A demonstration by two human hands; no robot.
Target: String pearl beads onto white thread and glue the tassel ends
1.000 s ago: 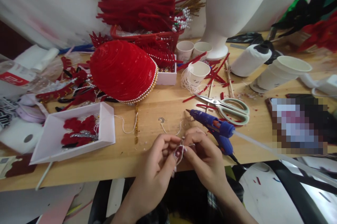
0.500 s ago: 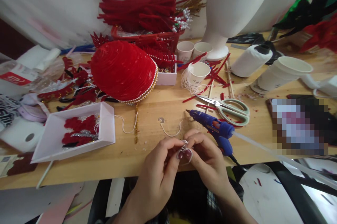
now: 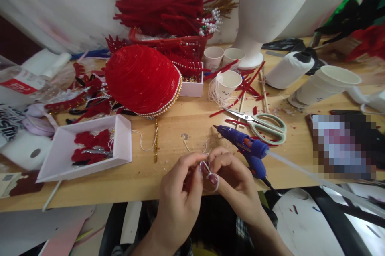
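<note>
My left hand [image 3: 182, 189] and my right hand [image 3: 236, 179] meet above the table's front edge, fingertips pinched close together. Between them runs a thin white string [image 3: 214, 188], looped below the right thumb; both hands grip it. Whether something small is also between the fingertips is hidden. Just right of my right hand lies a blue hot glue gun [image 3: 242, 141] with a clear glue stick in its back. Scissors [image 3: 266, 125] with pale green handles rest behind it. A red dome-shaped cap [image 3: 141, 79] edged with pearl and gold beads sits beyond my left hand.
At left is a white box [image 3: 123, 143] holding red pieces. Behind stand paper cups [image 3: 228, 83], a red basket [image 3: 180, 41] with red strips, and a white mannequin stand [image 3: 255, 19]. A spool of white thread [image 3: 285, 71] and a phone [image 3: 339, 143] are on the right.
The thumbs have moved slightly apart, and the string between them shows more, with a loop hanging lower. The string's stretch on the table behind the hands looks shorter. The view has shifted slightly.
</note>
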